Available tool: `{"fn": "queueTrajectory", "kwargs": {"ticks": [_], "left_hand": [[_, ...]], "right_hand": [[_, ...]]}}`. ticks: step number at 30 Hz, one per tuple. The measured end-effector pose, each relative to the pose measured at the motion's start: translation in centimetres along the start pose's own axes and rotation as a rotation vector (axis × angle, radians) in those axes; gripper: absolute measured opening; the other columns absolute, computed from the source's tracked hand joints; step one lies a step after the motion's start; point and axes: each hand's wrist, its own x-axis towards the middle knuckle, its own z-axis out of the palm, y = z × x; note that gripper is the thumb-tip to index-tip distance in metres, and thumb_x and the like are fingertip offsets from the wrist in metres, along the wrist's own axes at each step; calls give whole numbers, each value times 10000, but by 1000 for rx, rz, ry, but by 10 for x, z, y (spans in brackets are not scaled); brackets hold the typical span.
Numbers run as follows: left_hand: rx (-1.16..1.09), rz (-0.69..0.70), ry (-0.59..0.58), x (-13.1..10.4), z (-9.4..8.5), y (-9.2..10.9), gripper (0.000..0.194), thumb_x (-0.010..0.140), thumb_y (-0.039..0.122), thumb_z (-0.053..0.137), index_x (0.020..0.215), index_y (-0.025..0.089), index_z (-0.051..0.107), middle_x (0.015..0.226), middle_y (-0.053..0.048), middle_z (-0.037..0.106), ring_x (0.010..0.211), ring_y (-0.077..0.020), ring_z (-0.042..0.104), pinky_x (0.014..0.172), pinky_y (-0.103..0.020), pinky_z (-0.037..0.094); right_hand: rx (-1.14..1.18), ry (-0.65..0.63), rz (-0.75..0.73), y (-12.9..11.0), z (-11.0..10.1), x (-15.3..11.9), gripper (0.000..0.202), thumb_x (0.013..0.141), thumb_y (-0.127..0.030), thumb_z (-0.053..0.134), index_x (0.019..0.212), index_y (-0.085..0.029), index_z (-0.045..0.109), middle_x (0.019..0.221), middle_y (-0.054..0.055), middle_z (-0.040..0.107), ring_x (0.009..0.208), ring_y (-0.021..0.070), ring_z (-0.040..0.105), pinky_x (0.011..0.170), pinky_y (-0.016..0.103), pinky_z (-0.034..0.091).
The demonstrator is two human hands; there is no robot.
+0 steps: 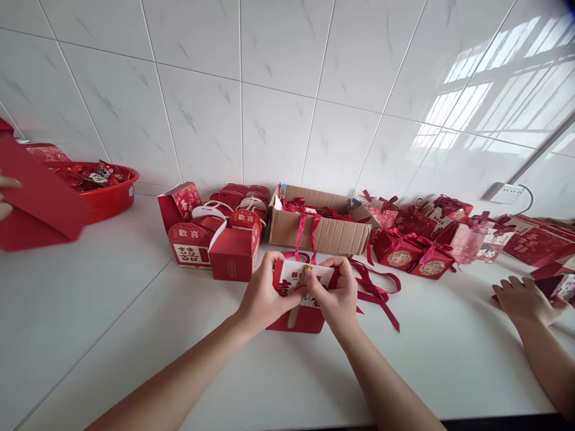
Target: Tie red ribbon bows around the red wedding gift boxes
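Note:
Both my hands hold a red paper gift box (pixel 305 321) with a white printed front that bears red Chinese characters. My left hand (pixel 268 299) grips its left upper side, and my right hand (pixel 336 299) its right upper side. My thumbs meet on the front near a small gold-coloured ring (pixel 308 269) at the top. Part of the print is hidden by my thumbs. Just right of the box, loose dark red ribbons (pixel 380 293) lie on the white table (pixel 197 359). Behind my hands stands an open cardboard carton (pixel 323 233) with more red ribbons, two of them hanging over its front.
Red gift boxes (pixel 236 254) stand left of the carton; ribbon-tied boxes (pixel 399 248) stand right of it. A red basin (pixel 112 194) holds wrapped sweets. At far left another person's hand (pixel 8 194) holds red card; another hand (pixel 527 302) works at right. A power strip (pixel 505 193) is by the tiled wall.

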Motion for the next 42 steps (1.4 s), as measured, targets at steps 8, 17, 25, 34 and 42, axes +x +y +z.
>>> {"fn": "queueTrajectory", "kwargs": {"ticks": [8, 17, 25, 34, 42], "left_hand": [[295, 113, -63, 12, -24, -3, 300, 750, 413, 660, 860, 195, 487, 780, 2, 578, 679, -152, 567, 646, -280, 462], [150, 158, -305, 25, -76, 26, 198, 833, 328, 610, 714, 170, 618, 705, -3, 592, 664, -126, 568, 588, -220, 461], [-264, 353, -37, 24, -65, 67, 415, 823, 170, 643, 1120, 297, 383, 741, 53, 656, 596, -114, 629, 563, -221, 518], [-224, 119, -577, 16, -62, 66, 225, 942, 274, 433, 1036, 176, 614, 930, -77, 640, 879, -179, 620, 769, -291, 518], [-257, 59, -487, 1, -46, 50, 87, 846, 249, 618, 879, 194, 676, 1010, -64, 592, 841, -145, 596, 684, -236, 532]], "right_hand": [[-42, 51, -92, 0, -7, 5, 252, 706, -266, 693, 764, -214, 454, 664, -45, 485, 513, 88, 438, 440, 215, 367], [8, -69, -228, -6, -20, 5, 234, 731, -206, 675, 770, -215, 444, 654, -38, 488, 516, 93, 450, 425, 208, 351], [-26, -147, -639, -18, -19, -9, 243, 702, -121, 642, 845, -219, 473, 688, -4, 518, 578, 136, 503, 469, 258, 405], [-62, -156, -830, -25, -20, -12, 248, 698, -99, 628, 884, -200, 497, 700, 18, 570, 576, 144, 525, 493, 288, 432], [-68, -176, -823, -23, -17, -15, 198, 731, -124, 602, 875, -200, 491, 705, 17, 572, 580, 138, 512, 500, 283, 423]]}}
